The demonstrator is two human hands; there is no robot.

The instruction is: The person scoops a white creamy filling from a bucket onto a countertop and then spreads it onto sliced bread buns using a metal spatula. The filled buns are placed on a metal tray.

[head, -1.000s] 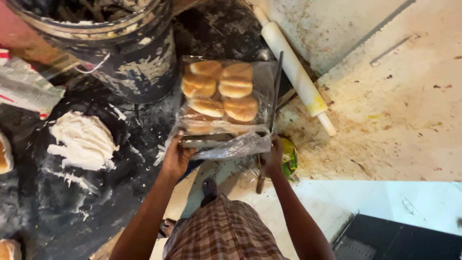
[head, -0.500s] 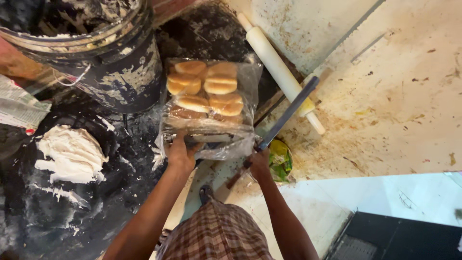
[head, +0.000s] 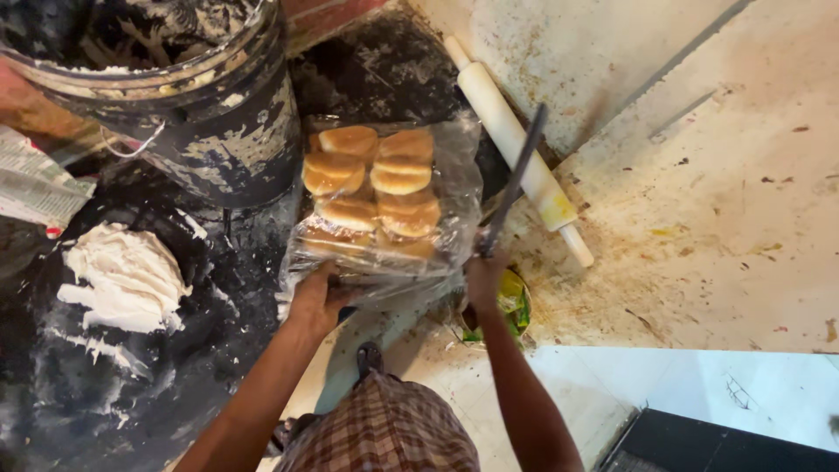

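Observation:
A clear plastic bag of round golden buns (head: 377, 188) lies on the dark, flour-smeared counter (head: 218, 288). My left hand (head: 316, 297) grips the near edge of the bag. My right hand (head: 483, 278) holds a long dark knife (head: 511, 179) by its handle, the blade pointing up and away, just right of the bag and across a white rolling pin (head: 516, 144).
A large dirty black bucket (head: 175, 96) stands at the back left. A lump of white dough (head: 122, 275) lies on the counter at left. A stained pale worktop (head: 699, 175) fills the right. Below are my checked garment and a sandalled foot on the floor.
My right hand has swung the knife from lying low beside the bag to pointing steeply upward. My left hand keeps hold of the bag's near edge.

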